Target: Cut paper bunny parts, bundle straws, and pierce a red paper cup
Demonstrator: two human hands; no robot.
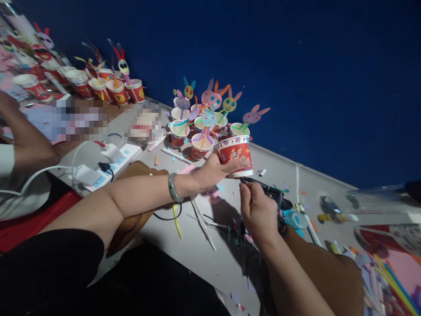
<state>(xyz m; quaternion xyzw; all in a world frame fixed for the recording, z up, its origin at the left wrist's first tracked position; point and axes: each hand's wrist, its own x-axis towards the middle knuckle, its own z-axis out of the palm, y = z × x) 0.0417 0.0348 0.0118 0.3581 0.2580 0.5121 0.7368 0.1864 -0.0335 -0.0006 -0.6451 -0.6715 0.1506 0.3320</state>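
My left hand [210,173], with a green bangle on the wrist, grips a red paper cup [234,149] with a white rim, thumb across its side. The cup is tilted and raised above the table. My right hand [259,213] is closed just below the cup, around a black gun-shaped tool [274,192] that my fist partly hides. The tool's tip is close to the cup's bottom; whether they touch I cannot tell. Beyond the cup stand several paper cups [201,147] with paper rabbit faces [209,118] on coloured stems. A pink paper face [214,194] lies beneath my left hand.
A white power strip [115,164] with plugs and cables lies left. A co-worker's arm [29,127] reaches in at the far left, near more decorated cups [134,90]. White sticks [204,226] and paper scraps litter the table; coloured strips [394,281] are heaped at right. A blue wall [296,79] borders the table.
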